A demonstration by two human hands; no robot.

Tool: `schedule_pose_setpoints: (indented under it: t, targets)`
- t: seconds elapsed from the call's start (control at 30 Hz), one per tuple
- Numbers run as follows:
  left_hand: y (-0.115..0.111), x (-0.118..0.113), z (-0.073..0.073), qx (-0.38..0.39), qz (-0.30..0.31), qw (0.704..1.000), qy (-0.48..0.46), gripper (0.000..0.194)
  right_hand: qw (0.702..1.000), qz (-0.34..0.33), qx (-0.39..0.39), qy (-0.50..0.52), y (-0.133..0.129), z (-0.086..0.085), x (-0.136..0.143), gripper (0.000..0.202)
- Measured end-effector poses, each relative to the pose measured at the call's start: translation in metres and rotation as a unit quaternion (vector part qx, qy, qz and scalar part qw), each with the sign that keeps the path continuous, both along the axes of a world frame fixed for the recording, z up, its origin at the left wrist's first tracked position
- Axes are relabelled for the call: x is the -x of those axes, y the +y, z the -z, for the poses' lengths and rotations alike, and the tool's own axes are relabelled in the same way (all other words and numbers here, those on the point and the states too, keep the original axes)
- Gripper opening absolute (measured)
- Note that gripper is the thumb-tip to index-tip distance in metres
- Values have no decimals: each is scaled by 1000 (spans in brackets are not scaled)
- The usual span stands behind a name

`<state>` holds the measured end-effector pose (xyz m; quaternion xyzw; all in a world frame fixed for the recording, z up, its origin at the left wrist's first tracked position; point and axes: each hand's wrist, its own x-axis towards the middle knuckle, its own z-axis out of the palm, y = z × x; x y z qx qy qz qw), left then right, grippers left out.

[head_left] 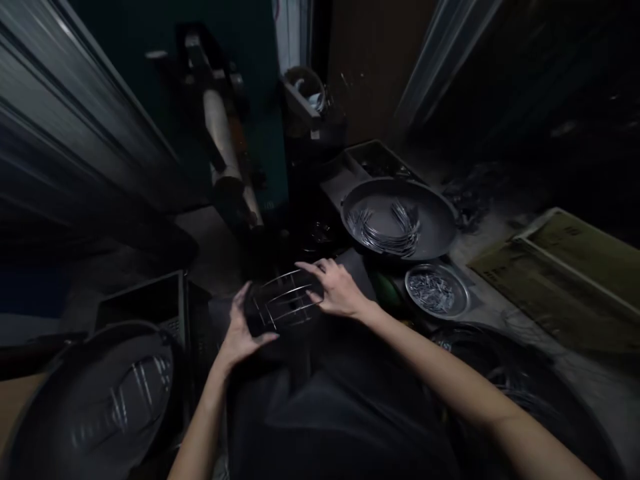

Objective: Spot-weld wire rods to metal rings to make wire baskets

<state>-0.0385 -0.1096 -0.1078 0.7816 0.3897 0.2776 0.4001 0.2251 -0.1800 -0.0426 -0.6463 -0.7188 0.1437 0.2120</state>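
A small metal wire frame (287,300) with curved long bars and short cross wires is level between my two hands, above my dark-covered lap. My right hand (337,288) grips its right end, with the index finger stretched over the top and the other fingers curled. At the left end, my left hand (243,340) has fingers and thumb spread wide beside the frame. Whether a left fingertip touches the wire is too dark to tell. Right of the frame stands a large round pan (435,233) holding a bundle of bent wires (390,237).
A small bowl of short metal pieces (435,292) sits beside a big dark basin (550,393) with wire rings. Another basin (95,413) at the left holds wire frames. A machine (223,133) rises ahead. Flattened cardboard (575,280) lies right.
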Motion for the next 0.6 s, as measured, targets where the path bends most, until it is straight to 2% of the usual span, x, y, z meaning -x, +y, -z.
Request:
schedule_pose_setpoints:
  t: [0.03,0.1,0.13,0.17,0.2,0.23,0.27,0.3,0.33,0.37,0.43,0.53,0.6]
  targets:
    - [-4,-5,4,0,22,999,26,104,999,-14,37,-12,-3,3,-1,68]
    - [-11,-15,7,7,30,997,65,85,992,-92,90,12,-3,9,-18,78]
    - [-13,-17,7,9,21,997,75,76,987,-127,98,33,0,12,-35,82]
    - [-14,-19,6,7,9,997,81,69,985,-134,95,46,6,15,-58,79]
    - [-13,-19,3,5,1,996,86,65,989,-108,92,44,13,19,-85,71]
    - [-12,-18,0,2,-1,996,90,63,995,-28,91,20,22,24,-115,56]
    - [-10,-16,-4,-1,4,995,95,60,989,85,112,-31,31,30,-146,41]
    - [-8,-15,-7,-7,12,995,99,58,968,168,164,-88,39,38,-174,35]
    - [-6,-14,-10,-14,19,994,103,56,953,208,188,-112,47,47,-200,32]
    - [-4,-14,-12,-19,25,994,108,55,940,238,206,-133,53,57,-220,30]
    - [-3,-13,-13,-19,30,992,121,53,929,257,225,-145,60,77,-246,29]
    - [-3,-8,-15,-5,22,989,144,64,924,268,236,-139,63,99,-253,25]
    - [-5,-1,-23,8,16,988,151,79,925,275,230,-123,62,103,-248,21]
